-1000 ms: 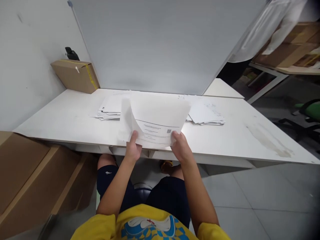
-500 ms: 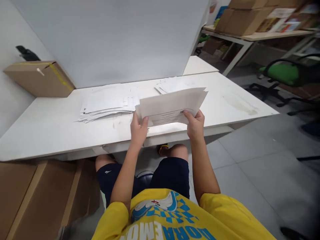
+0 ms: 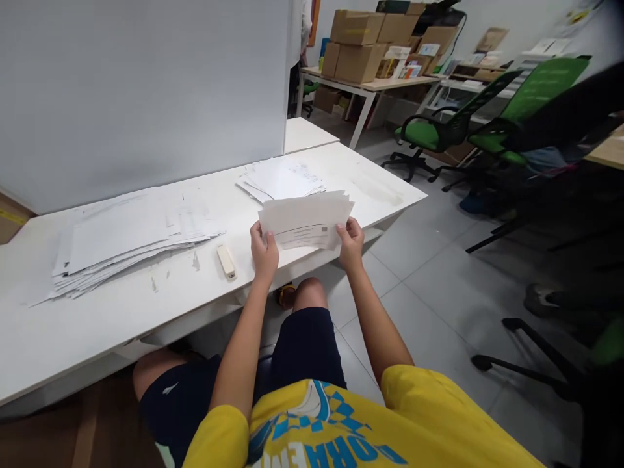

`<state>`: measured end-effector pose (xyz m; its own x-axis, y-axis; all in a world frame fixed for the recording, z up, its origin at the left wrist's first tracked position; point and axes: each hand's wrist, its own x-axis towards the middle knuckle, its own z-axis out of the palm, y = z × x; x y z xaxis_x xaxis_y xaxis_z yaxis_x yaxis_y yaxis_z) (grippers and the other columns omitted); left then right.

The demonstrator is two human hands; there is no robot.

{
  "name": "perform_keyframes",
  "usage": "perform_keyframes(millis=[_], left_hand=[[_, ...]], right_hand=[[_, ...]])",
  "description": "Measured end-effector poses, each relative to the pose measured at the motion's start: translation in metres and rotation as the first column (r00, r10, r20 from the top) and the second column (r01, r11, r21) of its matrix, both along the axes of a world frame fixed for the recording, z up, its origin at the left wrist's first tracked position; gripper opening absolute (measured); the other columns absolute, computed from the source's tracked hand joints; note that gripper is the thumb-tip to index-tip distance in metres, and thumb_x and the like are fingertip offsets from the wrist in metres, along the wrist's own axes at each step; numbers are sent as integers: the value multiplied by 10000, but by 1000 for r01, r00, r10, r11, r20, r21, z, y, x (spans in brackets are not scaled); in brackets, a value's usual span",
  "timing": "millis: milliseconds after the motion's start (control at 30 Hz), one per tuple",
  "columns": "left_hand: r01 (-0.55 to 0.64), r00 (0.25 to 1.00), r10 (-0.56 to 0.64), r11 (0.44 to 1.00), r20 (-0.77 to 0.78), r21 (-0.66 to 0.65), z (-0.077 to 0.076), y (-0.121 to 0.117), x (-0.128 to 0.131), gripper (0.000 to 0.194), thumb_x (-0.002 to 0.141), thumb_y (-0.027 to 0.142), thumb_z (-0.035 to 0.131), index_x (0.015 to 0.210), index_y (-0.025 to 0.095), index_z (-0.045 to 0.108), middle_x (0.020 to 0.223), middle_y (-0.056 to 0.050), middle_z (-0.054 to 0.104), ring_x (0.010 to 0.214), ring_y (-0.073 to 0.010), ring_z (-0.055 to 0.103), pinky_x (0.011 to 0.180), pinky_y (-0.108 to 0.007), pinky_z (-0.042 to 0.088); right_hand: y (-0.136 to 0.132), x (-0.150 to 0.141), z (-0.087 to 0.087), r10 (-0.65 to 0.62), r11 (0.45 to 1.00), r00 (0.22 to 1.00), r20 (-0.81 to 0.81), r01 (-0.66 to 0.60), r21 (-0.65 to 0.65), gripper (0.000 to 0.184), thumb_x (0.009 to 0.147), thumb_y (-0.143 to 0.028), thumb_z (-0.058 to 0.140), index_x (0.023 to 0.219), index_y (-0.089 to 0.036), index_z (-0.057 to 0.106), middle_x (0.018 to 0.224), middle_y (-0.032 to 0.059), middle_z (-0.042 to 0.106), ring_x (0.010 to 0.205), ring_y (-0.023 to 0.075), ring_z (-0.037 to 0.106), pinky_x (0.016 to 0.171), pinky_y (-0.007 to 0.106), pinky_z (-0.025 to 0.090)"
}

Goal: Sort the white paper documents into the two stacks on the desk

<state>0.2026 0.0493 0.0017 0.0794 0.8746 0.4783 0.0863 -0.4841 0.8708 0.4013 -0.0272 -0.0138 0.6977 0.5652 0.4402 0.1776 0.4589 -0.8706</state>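
Observation:
Between my hands is a small sheaf of printed paper sheets (image 3: 305,218), raised over the front edge of the white desk, its top edges slightly fanned. My left hand (image 3: 265,252) pinches the left edge, thumb on the near face. The right edge is gripped by my right hand (image 3: 351,242) in the same way. Just behind the sheaf lies a loose stack of papers (image 3: 280,177). A larger, uneven paper pile (image 3: 121,234) spreads over the left part of the desk. Left of my left hand rests a cream-coloured stapler (image 3: 226,261).
The white desk (image 3: 185,286) stands against a grey partition (image 3: 146,91). A cardboard box (image 3: 12,218) is at its far left. Green office chairs (image 3: 424,133) and a table with cardboard boxes (image 3: 358,62) are to the right. Part of another person (image 3: 305,29) shows behind the partition.
My view has swung to the right, bringing more chairs in. Both hands still hold the sheaf, whose top edges are now more fanned. The stapler, hidden before, now shows.

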Motion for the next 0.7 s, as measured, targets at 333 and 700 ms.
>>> perform_keyframes(millis=[333,700], left_hand=[[-53,994,50,998,98,25,-3,-1,0,365,970,572,458,1055,217,447,984,-51,581,925,-173,590,882,-305,463],[-90,974,89,996,207,-3,2,-2,1,489,943,651,444,1114,198,513,1077,-92,603,1028,-193,602,941,-317,474]], right_hand=[[8,1,9,-20,998,1000,19,21,-65,149,752,-317,585,863,-241,521,796,-26,556,799,159,535,786,289,445],[6,-8,14,7,979,1000,-9,-9,-206,221,680,-332,612,853,-236,513,804,-22,570,836,177,540,793,307,461]])
